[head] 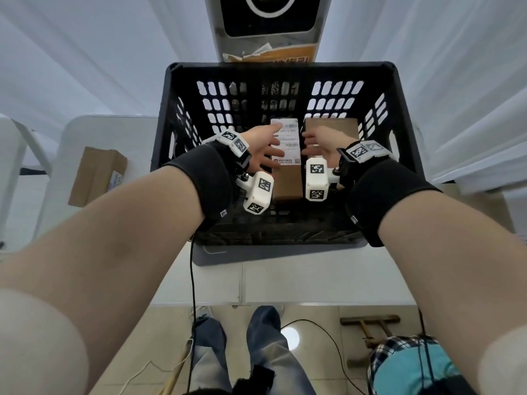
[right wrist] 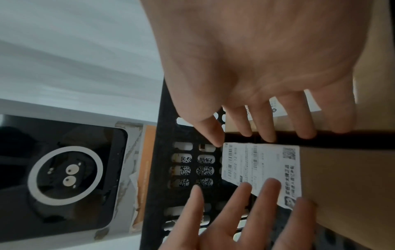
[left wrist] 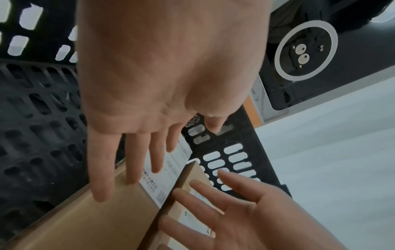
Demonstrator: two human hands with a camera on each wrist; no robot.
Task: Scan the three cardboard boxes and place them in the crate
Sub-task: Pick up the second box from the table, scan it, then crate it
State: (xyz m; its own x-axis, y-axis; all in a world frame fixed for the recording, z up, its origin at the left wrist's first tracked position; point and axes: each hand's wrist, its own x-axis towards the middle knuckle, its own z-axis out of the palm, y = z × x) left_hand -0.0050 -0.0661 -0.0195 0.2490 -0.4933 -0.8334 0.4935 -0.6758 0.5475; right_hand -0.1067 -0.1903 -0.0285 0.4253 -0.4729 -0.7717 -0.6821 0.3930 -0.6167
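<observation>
A black slotted crate (head: 279, 66) stands on the white table. Inside lie two cardboard boxes side by side: one with a white shipping label (head: 287, 178) and a plain-topped one (head: 336, 127) to its right. My left hand (head: 265, 149) hovers over the labelled box (left wrist: 96, 219), fingers straight and spread, holding nothing. My right hand (head: 316, 143) is spread the same way above the gap and the right box (right wrist: 235, 126). The labelled box (right wrist: 342, 177) also shows beneath both palms. A third cardboard box (head: 97, 176) lies outside, left of the crate.
A scanner (head: 269, 18) with a white ring stands behind the crate, with orange card and paper at its base. White curtains hang on both sides. A black cable (head: 193, 280) drops off the table's front edge. On the floor are a wooden tool and a checked cushion.
</observation>
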